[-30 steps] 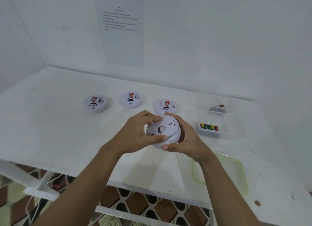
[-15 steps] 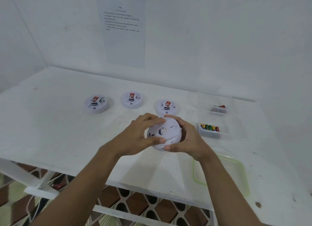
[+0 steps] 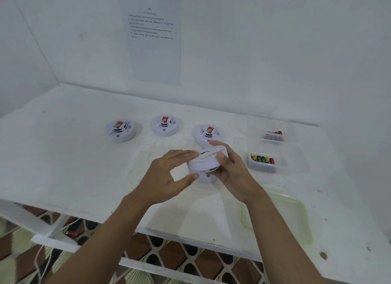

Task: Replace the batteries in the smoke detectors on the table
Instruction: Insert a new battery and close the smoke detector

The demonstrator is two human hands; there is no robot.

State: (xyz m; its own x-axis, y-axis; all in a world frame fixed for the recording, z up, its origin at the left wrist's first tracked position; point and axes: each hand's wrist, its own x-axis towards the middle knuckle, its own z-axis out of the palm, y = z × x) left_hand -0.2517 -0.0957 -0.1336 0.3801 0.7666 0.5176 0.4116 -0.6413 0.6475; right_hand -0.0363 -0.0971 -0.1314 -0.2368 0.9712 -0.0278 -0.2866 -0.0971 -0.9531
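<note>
Both hands hold a round white smoke detector (image 3: 204,163) just above the white table (image 3: 69,161). My right hand (image 3: 230,171) grips its right side, thumb on top and fingers behind. My left hand (image 3: 167,177) touches its left edge with straight fingers above and the thumb below. The detector is tilted, its side and a small grey button facing me. Three more white detectors stand in a row behind: left (image 3: 120,130), middle (image 3: 165,124), right (image 3: 208,134), each with a red-labelled battery on top.
Two clear plastic tubs stand at the right: the near one (image 3: 263,163) holds several coloured batteries, the far one (image 3: 274,135) a few. A green-rimmed clear lid (image 3: 296,218) lies near the table's front edge. A printed sheet (image 3: 152,35) hangs on the wall.
The detector has been turned over from its flat labelled face toward me to its side and domed face. My left hand's fingers have loosened and straightened; both hands shifted slightly.
</note>
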